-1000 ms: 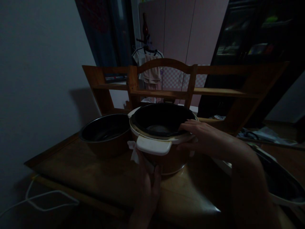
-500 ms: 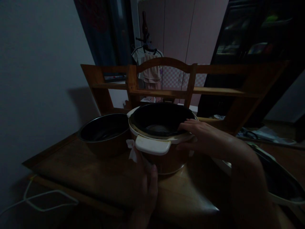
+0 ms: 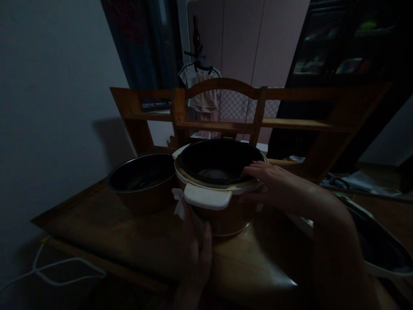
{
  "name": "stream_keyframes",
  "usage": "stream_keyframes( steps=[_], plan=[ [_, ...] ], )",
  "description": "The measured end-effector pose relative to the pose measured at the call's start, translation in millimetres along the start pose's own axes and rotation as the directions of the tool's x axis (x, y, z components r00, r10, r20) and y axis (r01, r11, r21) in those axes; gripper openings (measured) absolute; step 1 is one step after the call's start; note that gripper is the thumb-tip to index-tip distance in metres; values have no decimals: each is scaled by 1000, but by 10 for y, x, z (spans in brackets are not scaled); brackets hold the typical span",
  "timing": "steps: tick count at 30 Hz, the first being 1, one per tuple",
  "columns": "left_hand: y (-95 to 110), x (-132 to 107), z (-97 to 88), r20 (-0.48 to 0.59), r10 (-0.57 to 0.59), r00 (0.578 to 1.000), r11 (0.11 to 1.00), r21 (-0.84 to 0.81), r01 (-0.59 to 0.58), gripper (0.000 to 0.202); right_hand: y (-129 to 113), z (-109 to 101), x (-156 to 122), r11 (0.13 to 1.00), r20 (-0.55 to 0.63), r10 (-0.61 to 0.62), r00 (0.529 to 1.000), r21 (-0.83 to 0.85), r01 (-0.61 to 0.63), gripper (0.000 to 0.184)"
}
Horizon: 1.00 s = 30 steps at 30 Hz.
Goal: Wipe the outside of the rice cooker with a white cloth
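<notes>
A round electric cooker (image 3: 222,219) with a dark inside, a pale rim and a white front handle (image 3: 207,196) stands on the wooden desk. My right hand (image 3: 263,178) grips the cooker's rim at the right, fingers over the inner edge and thumb outside. Under the front handle, my left hand (image 3: 197,241) presses a white cloth (image 3: 178,202) against the cooker's lower left side; part of the cloth is hidden behind the fingers. Left of the cooker sits a dark inner pot (image 3: 146,196), open at the top.
At the right lies the cooker's lid (image 3: 374,237), dark inside with a pale edge. A wooden shelf rack (image 3: 219,125) rises along the desk's back. A white cable (image 3: 64,262) hangs at the lower left, beside the wall (image 3: 58,107). The room is dim.
My left hand with the cloth has shifted very slightly against the cooker's side. My right hand keeps its hold on the rim, and the cooker stays in place.
</notes>
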<state>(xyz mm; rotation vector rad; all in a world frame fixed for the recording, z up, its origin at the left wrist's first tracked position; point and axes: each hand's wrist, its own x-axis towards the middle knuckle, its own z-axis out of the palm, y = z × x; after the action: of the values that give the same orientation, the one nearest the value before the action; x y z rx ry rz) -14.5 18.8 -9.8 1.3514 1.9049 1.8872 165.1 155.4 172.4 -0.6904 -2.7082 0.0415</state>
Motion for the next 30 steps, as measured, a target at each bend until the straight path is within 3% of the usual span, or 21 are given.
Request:
stream_keyframes(
  steps=[8, 30],
  plan=[
    [1, 42, 1, -6, 39, 999, 994, 107, -38, 80, 3, -11, 29, 1000, 52, 26, 998, 11, -26, 49],
    [10, 21, -23, 15, 18, 1000, 996, 90, -19, 79, -33, -27, 9, 999, 31, 39, 999, 24, -39, 47]
  ],
)
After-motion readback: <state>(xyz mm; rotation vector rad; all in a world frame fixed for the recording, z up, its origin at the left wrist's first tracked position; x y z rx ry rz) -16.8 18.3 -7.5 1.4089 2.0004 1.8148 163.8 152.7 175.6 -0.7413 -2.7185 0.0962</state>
